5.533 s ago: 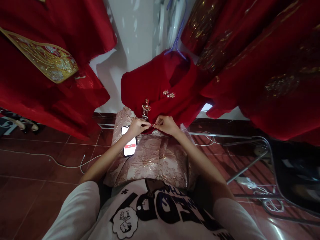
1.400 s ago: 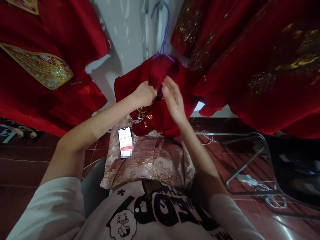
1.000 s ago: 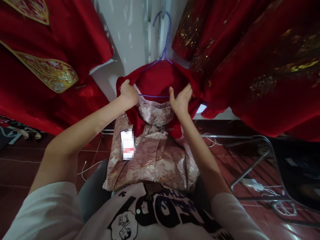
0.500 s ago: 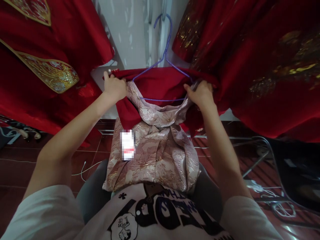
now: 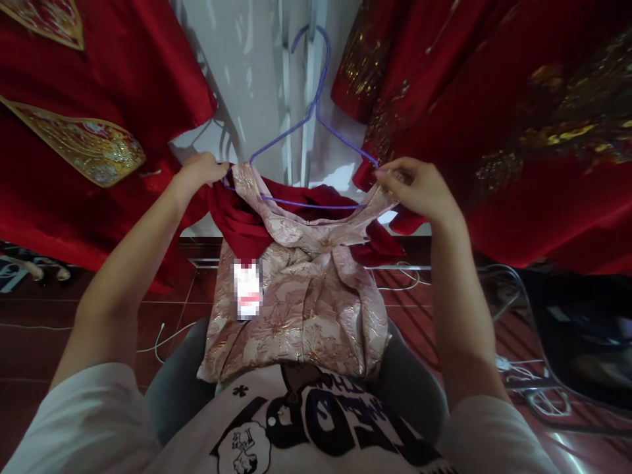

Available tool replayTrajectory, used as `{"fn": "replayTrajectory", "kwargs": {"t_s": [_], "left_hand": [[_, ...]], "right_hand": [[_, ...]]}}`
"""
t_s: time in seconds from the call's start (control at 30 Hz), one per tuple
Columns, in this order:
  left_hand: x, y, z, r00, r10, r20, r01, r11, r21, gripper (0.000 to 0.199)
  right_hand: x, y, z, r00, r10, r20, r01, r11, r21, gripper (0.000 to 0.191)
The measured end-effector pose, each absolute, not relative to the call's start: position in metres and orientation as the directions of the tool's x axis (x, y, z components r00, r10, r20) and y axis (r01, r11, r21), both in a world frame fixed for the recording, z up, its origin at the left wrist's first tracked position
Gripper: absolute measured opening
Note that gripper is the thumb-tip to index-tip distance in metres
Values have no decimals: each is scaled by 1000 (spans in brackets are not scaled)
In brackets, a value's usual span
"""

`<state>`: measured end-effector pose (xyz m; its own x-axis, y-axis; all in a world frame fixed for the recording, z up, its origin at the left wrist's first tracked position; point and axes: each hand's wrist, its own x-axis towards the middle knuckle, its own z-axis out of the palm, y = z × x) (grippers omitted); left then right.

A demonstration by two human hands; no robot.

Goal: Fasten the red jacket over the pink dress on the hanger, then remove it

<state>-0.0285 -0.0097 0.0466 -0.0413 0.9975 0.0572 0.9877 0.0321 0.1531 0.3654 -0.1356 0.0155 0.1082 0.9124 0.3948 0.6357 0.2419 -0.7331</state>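
A pink-and-gold brocade dress (image 5: 306, 303) lies across my lap, its wide neckline raised around a purple wire hanger (image 5: 324, 72). My left hand (image 5: 201, 171) is closed at the hanger's left end, where dark red cloth (image 5: 237, 220) bunches under the fingers. At the other end, my right hand (image 5: 419, 187) pinches the dress's right shoulder strap, close to the hanger. The red cloth hangs behind and below the neckline. A white tag (image 5: 248, 289), blurred, rests on the dress's front left.
Red gold-embroidered garments hang at the left (image 5: 162, 59) and right (image 5: 494, 131). A pale wall stands between them. A black chair (image 5: 582, 329) with a metal frame is at the right. Thin cables (image 5: 160, 342) cross the red tiled floor (image 5: 168, 309).
The red cloth has dropped from behind the hanger, baring the wall there. My right hand has shifted from the red cloth to the strap; my left hand has moved slightly outward.
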Motion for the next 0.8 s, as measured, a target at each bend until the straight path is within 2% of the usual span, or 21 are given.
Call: {"fn": "replayTrajectory", "kwargs": {"t_s": [0.07,0.13,0.2,0.27,0.33,0.43,0.57,0.7,0.8], "left_hand": [[-23,-16,48,-24,988,152,994,8,105,35],[-16,-23,47,129,957,260,976,-168,135,39],[-6,-29,44,308,905,294,913,-368,176,42],[2,-33,39,395,878,270,883,-444,151,44],[8,-37,34,370,897,241,912,-400,89,44],[9,-39,29,240,942,236,967,-254,32,46],[1,-33,29,86,984,158,996,-85,-12,50],[-4,-33,33,-76,994,-76,994,82,78,51],[-8,-44,30,-87,963,-256,973,137,184,49]], "right_hand": [[364,-132,9,137,882,451,628,274,-728,16],[362,-130,6,176,860,480,640,271,-719,21],[359,-130,5,202,846,494,659,256,-707,25],[358,-129,6,219,833,509,684,241,-689,24],[358,-129,5,251,818,517,702,213,-679,22],[363,-128,2,331,793,512,719,140,-681,21],[372,-126,-2,446,781,437,697,2,-717,18],[382,-121,-10,532,794,293,626,-136,-768,18],[391,-120,-25,460,873,165,603,-171,-779,12]]}}
